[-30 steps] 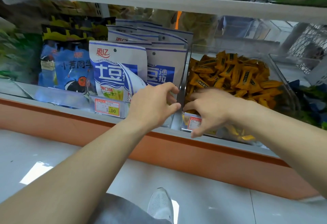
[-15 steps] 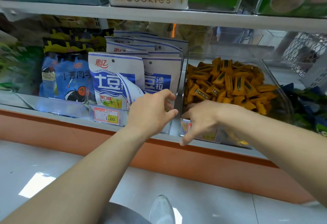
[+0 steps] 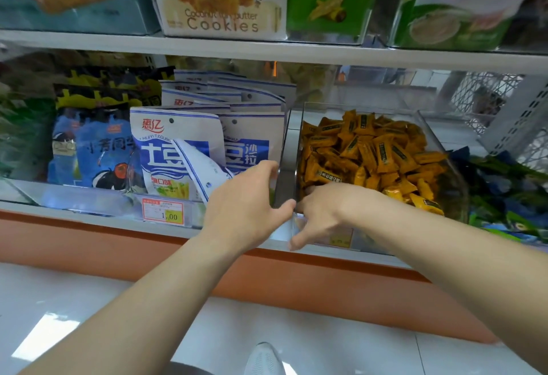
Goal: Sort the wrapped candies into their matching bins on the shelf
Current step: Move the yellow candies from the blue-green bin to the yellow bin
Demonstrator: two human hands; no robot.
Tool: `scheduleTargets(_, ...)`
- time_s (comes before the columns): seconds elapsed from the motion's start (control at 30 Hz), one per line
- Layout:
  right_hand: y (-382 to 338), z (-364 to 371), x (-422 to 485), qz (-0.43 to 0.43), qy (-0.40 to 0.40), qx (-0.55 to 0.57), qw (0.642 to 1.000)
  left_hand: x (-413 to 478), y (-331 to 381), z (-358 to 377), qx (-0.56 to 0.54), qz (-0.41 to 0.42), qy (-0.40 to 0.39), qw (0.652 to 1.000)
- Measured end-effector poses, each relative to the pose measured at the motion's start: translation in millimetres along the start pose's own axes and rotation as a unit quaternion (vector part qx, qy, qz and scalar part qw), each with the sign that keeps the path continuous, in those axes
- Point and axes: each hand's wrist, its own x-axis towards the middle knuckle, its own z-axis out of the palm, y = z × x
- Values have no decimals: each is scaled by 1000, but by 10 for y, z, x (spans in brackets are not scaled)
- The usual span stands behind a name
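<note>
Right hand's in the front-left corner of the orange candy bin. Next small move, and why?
Probably close the right hand on one of the orange candies and lift. Its fingers reach down among them at the clear bin's front-left corner, thumb outside the front wall; the left hand sits at its left wall. Any existing grasp is hidden.

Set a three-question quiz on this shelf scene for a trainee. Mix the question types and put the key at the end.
1. True or false: the clear bin holds orange wrapped candies.
2. Where is the right hand? A: at the clear bin's front left corner. B: on the cookie box on the upper shelf. C: down at the floor.
3. Fill the gap: the price tag below the white and blue bags reads ____.

Key: 1 true; 2 A; 3 1.00
</note>
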Motion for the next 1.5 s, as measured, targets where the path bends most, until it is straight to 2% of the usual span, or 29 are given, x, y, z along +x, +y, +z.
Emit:
scheduleTargets(0.07,40,26,9,-1,2,49,999,3,34,16,-3,-11,-3,1000)
scheduleTargets(0.23,218,43,5,-59,5,153,986,61,96,77,68,-47,-27,996)
scheduleTargets(0.43,327,63,74,-70,16,158,985,81,91,115,62,-67,-16,996)
scheduleTargets(0.77,387,100,208,-97,29,251,963,107,85,92,45,-76,-19,996)
scheduleTargets(0.93,349,168,146,-128,95,316,935,128,71,65,31,-72,-30,997)
scheduleTargets(1.07,365,187,77,-114,107,302,940,149,70,47,25,-82,-41,995)
scheduleTargets(1.3,348,293,16,-144,194,341,909,165,47,50,7,-90,-55,994)
scheduleTargets(1.5,455,240,-44,-178,265,425,847,173,-21,11,-63,-100,-70,991)
